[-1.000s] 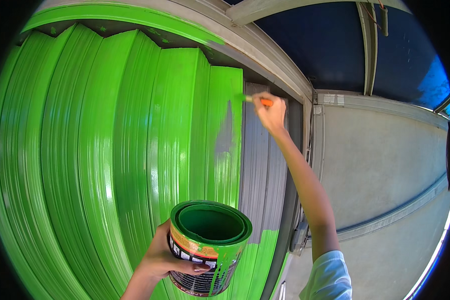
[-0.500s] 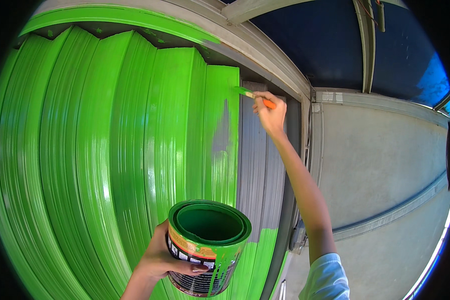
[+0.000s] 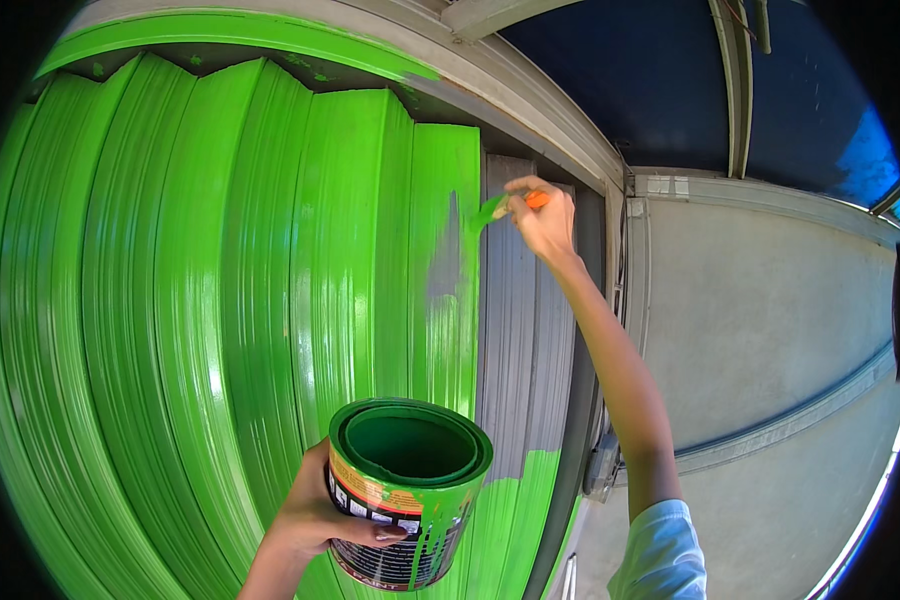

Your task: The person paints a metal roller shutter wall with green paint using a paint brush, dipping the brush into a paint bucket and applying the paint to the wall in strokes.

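My left hand (image 3: 315,512) is wrapped round a paint can (image 3: 400,540) whose inside is coated green and whose label has green drips down it. In my right hand (image 3: 544,220), raised high, is a paintbrush (image 3: 500,208) with an orange handle, held near its bristles. The green bristles touch the right edge of a green-painted panel of a folding metal door (image 3: 335,240). Beside that edge a bare grey patch (image 3: 445,255) shows through the green. Further right, a grey panel (image 3: 510,330) has green paint only along its bottom part.
A grey frame with a green-painted top rail (image 3: 240,30) borders the door. On the right stands a pale wall panel (image 3: 760,310) with a metal crossbar (image 3: 790,425). Dark roofing (image 3: 610,90) with beams spans overhead.
My right hand has brought the brush slightly down along the panel's edge, its bristles now tilted downward. The paint can has shifted slightly left in view, still in my left hand.
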Tool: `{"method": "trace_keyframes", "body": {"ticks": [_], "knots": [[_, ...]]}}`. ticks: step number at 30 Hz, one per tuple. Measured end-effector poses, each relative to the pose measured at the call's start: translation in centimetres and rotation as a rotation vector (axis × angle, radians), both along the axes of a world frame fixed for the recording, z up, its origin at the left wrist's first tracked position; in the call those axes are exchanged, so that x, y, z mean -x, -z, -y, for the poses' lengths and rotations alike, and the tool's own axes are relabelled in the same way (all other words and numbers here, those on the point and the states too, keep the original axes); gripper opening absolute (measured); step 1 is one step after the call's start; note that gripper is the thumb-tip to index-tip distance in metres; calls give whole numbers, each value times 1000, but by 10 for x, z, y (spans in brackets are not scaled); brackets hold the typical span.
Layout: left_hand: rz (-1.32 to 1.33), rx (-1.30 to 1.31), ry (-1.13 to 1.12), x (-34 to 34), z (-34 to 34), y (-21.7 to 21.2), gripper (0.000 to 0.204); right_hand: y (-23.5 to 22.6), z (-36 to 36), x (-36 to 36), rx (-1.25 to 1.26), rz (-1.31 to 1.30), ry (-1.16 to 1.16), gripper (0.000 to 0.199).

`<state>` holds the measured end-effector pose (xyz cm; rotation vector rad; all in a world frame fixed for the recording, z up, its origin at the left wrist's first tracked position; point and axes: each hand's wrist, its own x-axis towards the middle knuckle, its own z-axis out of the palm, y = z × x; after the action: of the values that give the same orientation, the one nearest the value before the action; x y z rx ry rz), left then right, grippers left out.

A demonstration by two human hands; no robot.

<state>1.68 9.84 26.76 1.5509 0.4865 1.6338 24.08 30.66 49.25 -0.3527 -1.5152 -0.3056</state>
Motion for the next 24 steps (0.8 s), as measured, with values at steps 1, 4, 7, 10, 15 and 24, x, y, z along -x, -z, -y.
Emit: {"method": "trace_keyframes", "body": {"ticks": [1,4,7,10,15,24], "knots": [[1,-6,-4,1,0,1,81,4,4,3,-90,8,101,18],[8,-6,-1,4,1,4,80,28,4,3,-132,115,189,17],[14,-8,16,9,-1,7,80,56,2,-7,-75,314,137,18],[27,-2,13,8,0,6,79,54,9,-11,202,392,-20,17],[10,17,10,4,-2,4,79,14,4,-2,264,267,-8,18],[32,0,-4,5,2,7,79,59,-1,-3,-69,318,148,16]]}}
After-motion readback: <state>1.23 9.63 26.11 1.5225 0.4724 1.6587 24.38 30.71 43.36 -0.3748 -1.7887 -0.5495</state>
